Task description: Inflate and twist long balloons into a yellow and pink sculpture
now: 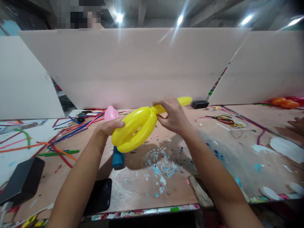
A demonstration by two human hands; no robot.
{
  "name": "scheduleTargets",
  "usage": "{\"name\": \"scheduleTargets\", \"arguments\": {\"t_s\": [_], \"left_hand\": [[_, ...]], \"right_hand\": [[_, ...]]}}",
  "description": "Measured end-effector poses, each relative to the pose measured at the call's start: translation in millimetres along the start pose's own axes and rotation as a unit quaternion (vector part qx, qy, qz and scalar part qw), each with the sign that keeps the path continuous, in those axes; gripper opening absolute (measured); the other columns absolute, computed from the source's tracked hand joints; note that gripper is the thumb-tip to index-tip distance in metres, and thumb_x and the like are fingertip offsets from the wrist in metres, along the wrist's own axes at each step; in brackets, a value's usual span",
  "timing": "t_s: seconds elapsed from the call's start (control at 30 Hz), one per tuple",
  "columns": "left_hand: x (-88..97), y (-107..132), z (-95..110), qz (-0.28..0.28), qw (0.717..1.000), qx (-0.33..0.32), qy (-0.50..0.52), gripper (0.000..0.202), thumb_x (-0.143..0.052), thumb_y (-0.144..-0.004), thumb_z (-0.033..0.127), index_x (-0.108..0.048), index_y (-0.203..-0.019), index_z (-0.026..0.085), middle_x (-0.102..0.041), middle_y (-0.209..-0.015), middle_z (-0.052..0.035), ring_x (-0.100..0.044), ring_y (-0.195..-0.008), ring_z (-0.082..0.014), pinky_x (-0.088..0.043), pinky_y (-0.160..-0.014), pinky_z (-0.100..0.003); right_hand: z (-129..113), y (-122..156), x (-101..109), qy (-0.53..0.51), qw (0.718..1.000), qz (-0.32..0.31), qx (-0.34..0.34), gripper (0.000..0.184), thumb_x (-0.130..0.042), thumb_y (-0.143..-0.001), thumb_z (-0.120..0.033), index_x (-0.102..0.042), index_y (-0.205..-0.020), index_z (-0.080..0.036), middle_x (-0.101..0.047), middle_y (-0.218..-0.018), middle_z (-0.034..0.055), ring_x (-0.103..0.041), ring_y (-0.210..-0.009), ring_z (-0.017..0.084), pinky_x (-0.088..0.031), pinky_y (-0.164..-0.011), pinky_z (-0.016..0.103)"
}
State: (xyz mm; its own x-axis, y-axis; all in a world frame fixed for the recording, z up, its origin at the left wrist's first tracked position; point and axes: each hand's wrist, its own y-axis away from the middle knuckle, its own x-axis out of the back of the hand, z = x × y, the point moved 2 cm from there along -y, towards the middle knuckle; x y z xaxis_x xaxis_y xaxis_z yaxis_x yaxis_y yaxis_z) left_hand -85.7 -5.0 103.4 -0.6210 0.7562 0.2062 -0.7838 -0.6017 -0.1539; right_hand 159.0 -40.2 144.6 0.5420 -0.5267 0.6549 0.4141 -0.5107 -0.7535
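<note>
Both my hands hold a yellow twisting balloon (135,128) above the worktable (147,186). It is folded into side-by-side loops, with a free end sticking out to the right behind my right hand. My left hand (109,126) is closed on the left end of the loops. My right hand (173,116) pinches the balloon at the twist where the loops meet the free end. A pink balloon piece (110,113) shows just behind my left hand. A blue cylinder (118,159), likely a pump, stands on the table under the balloon.
Several uninflated long balloons (59,136) lie scattered at the left. A black phone (98,196) and a black box (21,180) sit near the front edge. White partition boards (142,66) stand behind. Orange balloons (285,102) and another person's hand (296,124) are at the right.
</note>
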Motion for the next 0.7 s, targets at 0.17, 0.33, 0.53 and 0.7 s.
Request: {"name": "scheduleTargets", "arguments": {"t_s": [0.17, 0.33, 0.53, 0.7], "left_hand": [[-6.0, -6.1, 8.5, -0.056, 0.993, -0.004, -0.102, 0.077, -0.074, -0.070, 0.057, -0.052, -0.135, 0.023, -0.069, -0.112, -0.0120, -0.069, -0.096, -0.0257, -0.058, -0.074, -0.033], [-9.4, -10.5, 8.0, -0.048, 0.996, -0.030, -0.066, 0.084, -0.075, -0.067, 0.060, -0.050, -0.137, 0.021, -0.063, -0.124, -0.0148, -0.065, -0.104, -0.0279, -0.056, -0.081, -0.035], [18.3, -16.6, -1.3, 0.373, 0.903, -0.150, 0.149, 0.032, -0.073, -0.070, 0.027, -0.062, -0.100, 0.020, -0.065, -0.080, 0.0006, -0.062, -0.066, -0.0113, -0.049, -0.058, -0.021], [30.3, -21.0, -5.0, 0.417, 0.861, -0.197, 0.215, 0.039, -0.075, -0.063, 0.029, -0.059, -0.098, 0.020, -0.069, -0.093, -0.0021, -0.068, -0.080, -0.0165, -0.053, -0.070, -0.028]], "right_hand": [[-3.8, 0.0, 2.3, -0.018, 0.999, -0.029, 0.020, 0.029, -0.057, -0.076, -0.013, -0.060, -0.104, -0.021, -0.068, -0.099, 0.0063, -0.060, -0.095, 0.024, -0.040, -0.084, 0.034], [-0.4, 1.6, 8.8, -0.026, 0.997, -0.075, 0.009, 0.038, -0.055, -0.074, -0.010, -0.063, -0.109, -0.021, -0.068, -0.105, 0.0060, -0.060, -0.099, 0.024, -0.044, -0.086, 0.034], [30.9, 3.1, 7.6, -0.001, 0.998, 0.029, -0.063, 0.034, -0.059, -0.074, -0.013, -0.065, -0.106, -0.021, -0.069, -0.104, 0.0077, -0.062, -0.100, 0.027, -0.046, -0.088, 0.040], [38.7, 3.1, 1.6, -0.021, 0.995, 0.064, -0.074, 0.033, -0.061, -0.074, -0.016, -0.064, -0.106, -0.020, -0.070, -0.105, 0.0085, -0.063, -0.099, 0.027, -0.048, -0.087, 0.040]]}}
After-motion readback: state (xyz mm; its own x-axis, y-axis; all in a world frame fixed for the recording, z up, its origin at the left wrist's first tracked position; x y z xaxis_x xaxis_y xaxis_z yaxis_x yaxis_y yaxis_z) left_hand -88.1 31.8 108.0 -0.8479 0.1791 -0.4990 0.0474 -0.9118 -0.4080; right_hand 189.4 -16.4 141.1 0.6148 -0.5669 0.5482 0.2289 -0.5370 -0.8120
